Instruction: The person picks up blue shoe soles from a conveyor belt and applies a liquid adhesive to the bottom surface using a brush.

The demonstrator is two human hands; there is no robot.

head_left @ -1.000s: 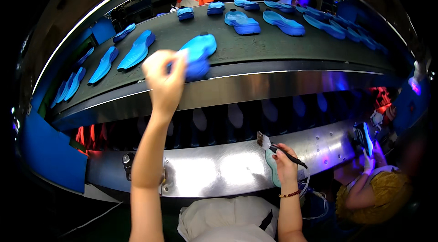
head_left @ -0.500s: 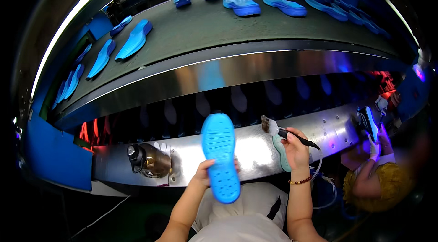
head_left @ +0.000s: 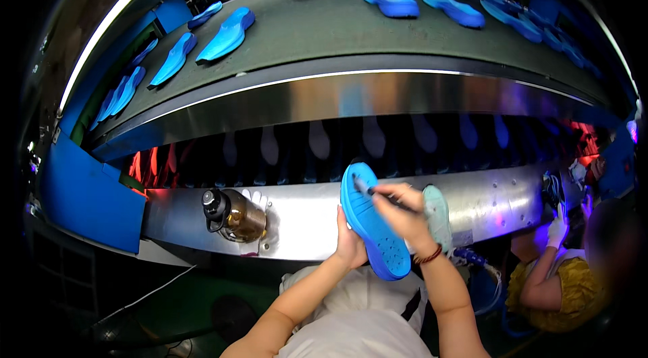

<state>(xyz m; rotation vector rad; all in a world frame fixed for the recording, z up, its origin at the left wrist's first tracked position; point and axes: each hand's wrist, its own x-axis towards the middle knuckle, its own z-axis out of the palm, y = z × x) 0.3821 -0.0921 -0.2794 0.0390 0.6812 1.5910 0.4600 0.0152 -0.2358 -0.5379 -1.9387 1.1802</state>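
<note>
My left hand [head_left: 348, 243] is closed on the edge of a blue shoe sole [head_left: 382, 231], holding it tilted over the near edge of the metal bench. Grooves cross the sole's far half, and small holes dot its near half. A brush [head_left: 364, 187] with a dark handle is gripped in my right hand [head_left: 405, 215]. Its blurred bristle end reaches the sole's grooved far half. Right of that hand, a pale green sole-shaped piece [head_left: 439, 215] lies on the bench.
A dark belt [head_left: 304, 34] carries several blue soles [head_left: 229, 34] beyond the bench [head_left: 304, 213]. A brown bottle [head_left: 241, 217] with a black lid stands at left beside a white glove [head_left: 256, 199]. Another person's gloved hand [head_left: 557, 230] holds a dark shoe at right.
The brush has come left from above the bench onto the sole. The sole has tilted, its far end now leaning left. The whole view has shifted, so the bench and belt appear farther right.
</note>
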